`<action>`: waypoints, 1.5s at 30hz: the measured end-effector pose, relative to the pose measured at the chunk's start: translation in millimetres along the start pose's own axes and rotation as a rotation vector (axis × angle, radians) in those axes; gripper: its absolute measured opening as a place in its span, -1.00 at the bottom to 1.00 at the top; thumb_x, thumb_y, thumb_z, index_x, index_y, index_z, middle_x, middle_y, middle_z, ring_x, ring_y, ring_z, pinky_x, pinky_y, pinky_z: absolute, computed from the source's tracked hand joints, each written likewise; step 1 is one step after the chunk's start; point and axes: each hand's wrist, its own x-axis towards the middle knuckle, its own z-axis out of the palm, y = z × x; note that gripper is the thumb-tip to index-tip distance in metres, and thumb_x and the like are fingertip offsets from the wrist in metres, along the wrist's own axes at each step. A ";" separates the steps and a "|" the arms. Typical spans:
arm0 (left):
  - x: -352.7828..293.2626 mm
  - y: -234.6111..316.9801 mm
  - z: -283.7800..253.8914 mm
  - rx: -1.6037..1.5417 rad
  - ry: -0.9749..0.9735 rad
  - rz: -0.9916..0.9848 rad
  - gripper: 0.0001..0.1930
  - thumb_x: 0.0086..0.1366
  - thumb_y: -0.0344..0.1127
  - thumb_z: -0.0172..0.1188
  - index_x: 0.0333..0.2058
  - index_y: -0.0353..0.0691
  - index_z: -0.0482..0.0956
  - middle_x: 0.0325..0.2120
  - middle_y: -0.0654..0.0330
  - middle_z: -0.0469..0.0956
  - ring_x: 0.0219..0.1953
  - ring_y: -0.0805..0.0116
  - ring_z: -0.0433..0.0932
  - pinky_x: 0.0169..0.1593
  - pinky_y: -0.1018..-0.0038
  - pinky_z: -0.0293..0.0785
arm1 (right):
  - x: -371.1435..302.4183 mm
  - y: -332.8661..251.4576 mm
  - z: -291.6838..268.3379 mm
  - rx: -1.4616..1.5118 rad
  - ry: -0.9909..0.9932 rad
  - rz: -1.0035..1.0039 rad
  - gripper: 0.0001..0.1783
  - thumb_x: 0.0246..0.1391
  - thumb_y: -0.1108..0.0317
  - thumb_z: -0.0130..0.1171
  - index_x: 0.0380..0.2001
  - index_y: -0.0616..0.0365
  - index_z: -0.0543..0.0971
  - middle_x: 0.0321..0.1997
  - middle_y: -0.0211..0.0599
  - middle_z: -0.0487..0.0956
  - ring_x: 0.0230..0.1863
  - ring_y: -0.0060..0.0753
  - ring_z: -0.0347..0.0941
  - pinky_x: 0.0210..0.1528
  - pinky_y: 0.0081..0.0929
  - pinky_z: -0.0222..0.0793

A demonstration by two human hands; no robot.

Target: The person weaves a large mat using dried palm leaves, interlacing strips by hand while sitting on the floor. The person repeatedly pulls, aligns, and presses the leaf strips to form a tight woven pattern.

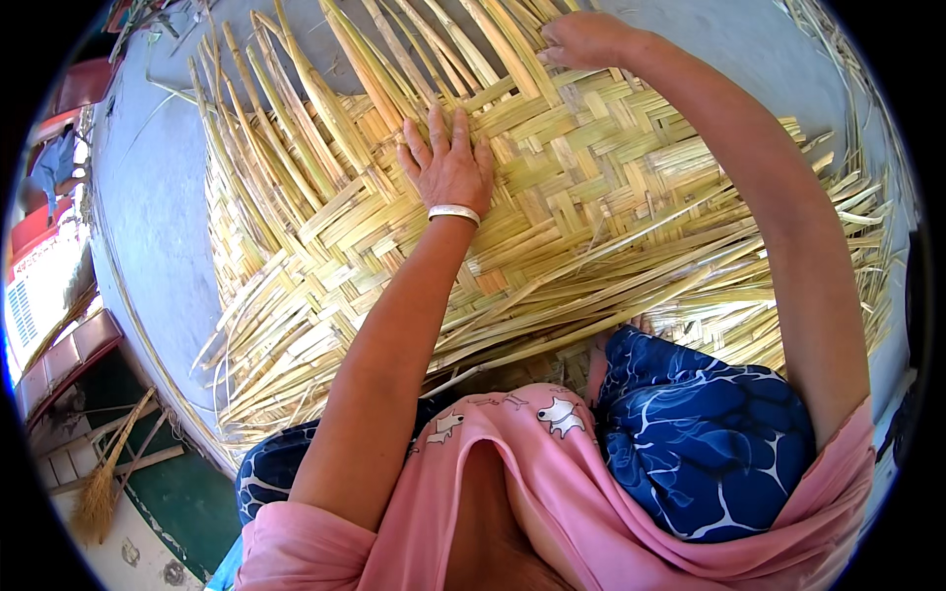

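Note:
A woven mat of split cane strips (552,187) is spread in front of me, its weave a yellow-green zigzag. My left hand (453,172), with a pale bangle at the wrist, lies flat on it with the fingers spread. Beyond those fingertips, loose strip ends (296,108) stick out unwoven from the far edge. Reaching far across to the upper right, my right hand (588,41) has its fingers bent in against the strips at that edge. It seems to grip a strip there, though the fingertips partly hide it.
Long loose strips (611,286) lie across the mat's near side, close to my knees. The grey floor (153,217) shows on the left. Past its edge are a straw broom (99,497) and a red seat (84,355). More strips (852,212) lie at the right.

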 end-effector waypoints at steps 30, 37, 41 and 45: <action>3.6 5.3 -5.3 -0.009 -0.129 0.188 -0.49 0.29 -0.07 -0.16 0.20 -0.02 0.19 0.26 0.27 0.08 0.32 0.26 -0.04 0.30 0.11 -0.30 | 25.9 27.6 6.5 0.263 -0.445 -0.075 -0.52 -0.05 -0.06 0.12 -0.23 0.11 0.59 -0.27 -0.15 0.60 -0.30 -0.28 0.50 -0.18 -0.32 0.38; 3.5 3.7 -8.6 0.028 -0.139 0.210 -0.51 0.28 -0.08 -0.13 0.18 -0.02 0.23 0.24 0.27 0.12 0.30 0.27 0.01 0.29 0.11 -0.23 | 9.7 14.3 20.7 0.379 -0.292 0.082 -0.68 -0.10 0.19 0.28 -0.45 0.22 0.46 -0.50 -0.26 0.51 -0.49 -0.40 0.47 -0.48 -0.39 0.42; 6.4 5.2 -10.0 0.011 -0.085 0.232 -0.56 0.27 -0.08 -0.07 0.09 -0.03 0.36 0.18 0.27 0.23 0.25 0.26 0.11 0.27 0.09 -0.20 | 11.8 14.7 24.1 0.298 -0.312 0.081 -0.68 -0.08 0.21 0.29 -0.40 0.24 0.48 -0.40 -0.24 0.54 -0.44 -0.38 0.52 -0.45 -0.41 0.48; 27.4 11.8 -24.0 -0.023 -0.078 0.299 -0.64 0.19 -0.18 0.05 -0.03 -0.09 0.47 0.06 0.22 0.36 0.15 0.24 0.24 0.20 0.12 0.03 | 4.0 22.3 9.9 0.325 -0.303 0.106 -0.71 -0.06 0.25 0.27 -0.37 0.24 0.49 -0.40 -0.24 0.54 -0.42 -0.38 0.54 -0.43 -0.41 0.48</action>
